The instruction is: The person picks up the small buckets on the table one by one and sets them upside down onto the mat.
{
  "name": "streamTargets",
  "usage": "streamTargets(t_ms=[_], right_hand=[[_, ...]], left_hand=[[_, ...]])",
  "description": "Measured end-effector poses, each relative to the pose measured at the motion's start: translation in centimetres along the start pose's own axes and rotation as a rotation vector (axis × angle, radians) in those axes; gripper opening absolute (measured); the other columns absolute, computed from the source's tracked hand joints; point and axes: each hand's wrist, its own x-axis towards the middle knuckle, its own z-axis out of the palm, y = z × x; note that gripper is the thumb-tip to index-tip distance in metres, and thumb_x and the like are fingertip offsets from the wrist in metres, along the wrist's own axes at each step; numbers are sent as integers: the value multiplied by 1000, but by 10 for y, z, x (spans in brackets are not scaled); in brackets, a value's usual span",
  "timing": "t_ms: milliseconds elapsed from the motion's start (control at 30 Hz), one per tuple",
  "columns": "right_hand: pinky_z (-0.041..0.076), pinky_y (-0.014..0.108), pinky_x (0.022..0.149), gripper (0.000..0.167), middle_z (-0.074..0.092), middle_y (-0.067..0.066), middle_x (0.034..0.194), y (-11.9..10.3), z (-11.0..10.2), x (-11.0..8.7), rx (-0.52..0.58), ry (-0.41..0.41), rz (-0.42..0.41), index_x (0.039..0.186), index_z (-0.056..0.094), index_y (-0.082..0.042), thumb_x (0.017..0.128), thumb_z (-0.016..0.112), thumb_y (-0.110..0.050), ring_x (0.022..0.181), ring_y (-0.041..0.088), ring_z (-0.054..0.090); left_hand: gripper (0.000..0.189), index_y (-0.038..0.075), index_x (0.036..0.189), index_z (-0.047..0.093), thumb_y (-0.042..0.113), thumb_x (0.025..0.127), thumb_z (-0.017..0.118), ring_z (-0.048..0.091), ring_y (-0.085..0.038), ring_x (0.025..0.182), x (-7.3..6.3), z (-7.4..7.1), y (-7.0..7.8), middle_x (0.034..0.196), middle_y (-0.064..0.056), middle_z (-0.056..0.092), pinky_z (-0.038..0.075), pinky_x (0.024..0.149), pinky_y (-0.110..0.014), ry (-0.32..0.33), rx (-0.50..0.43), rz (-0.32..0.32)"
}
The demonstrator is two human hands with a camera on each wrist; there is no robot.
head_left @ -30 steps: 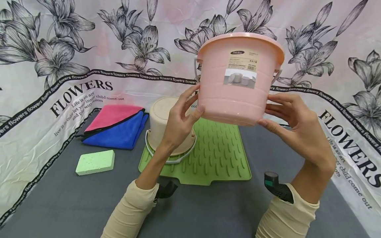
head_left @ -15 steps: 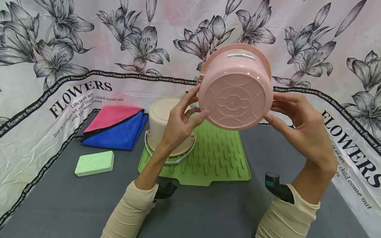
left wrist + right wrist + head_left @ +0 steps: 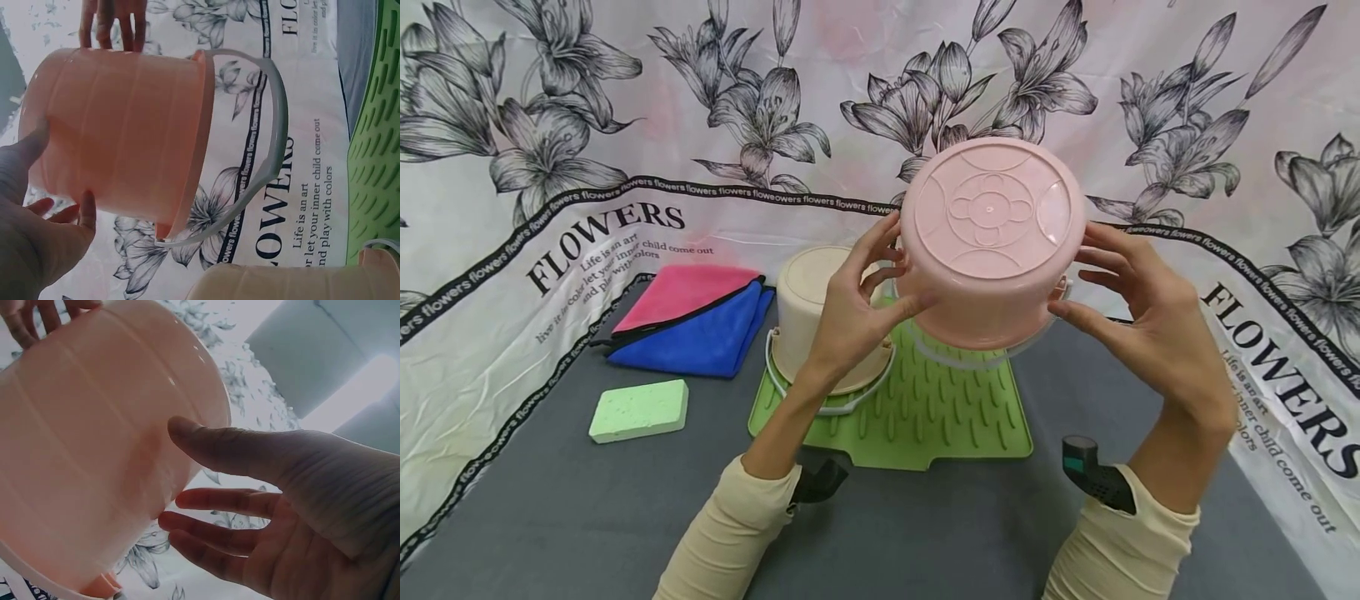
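While both hands clasp its smooth, probably slippery walls, the light, stiff pink bucket [image 3: 992, 242] hangs inverted; left hand [image 3: 850, 312] and right hand [image 3: 1142, 312] press opposite sides.

A grey table [image 3: 550, 508] carries a green sponge [image 3: 638, 410], folded pink and blue cloths [image 3: 696, 321], and a green ridged mat [image 3: 955, 400] bearing an upturned beige bucket [image 3: 808, 308].

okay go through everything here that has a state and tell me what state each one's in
pink bucket: upside down, held in the air
left hand: holding the bucket's side
right hand: holding the opposite side
beige bucket: upside down on the green mat
cloths: folded, stacked
sponge: lying flat
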Motion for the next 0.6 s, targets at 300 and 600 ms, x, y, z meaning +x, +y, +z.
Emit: streamTargets(t_ms=[300, 600], right_hand=[[48, 12, 108, 102, 51, 4, 158, 1, 4, 4, -65, -51, 22, 159, 43, -12, 71, 83, 22, 135, 5, 56], [49, 2, 89, 107, 59, 22, 139, 5, 6, 4, -156, -127, 155, 167, 24, -26, 84, 85, 3, 118, 8, 62]], left_hand=[[96, 16, 162, 38, -2, 81, 86, 57, -24, 121, -2, 8, -2, 150, -14, 53, 51, 115, -34, 86, 3, -79], [78, 23, 156, 50, 10, 88, 85, 62, -24, 118, -5, 8, -8, 145, -8, 58, 61, 99, -40, 34, 84, -154]])
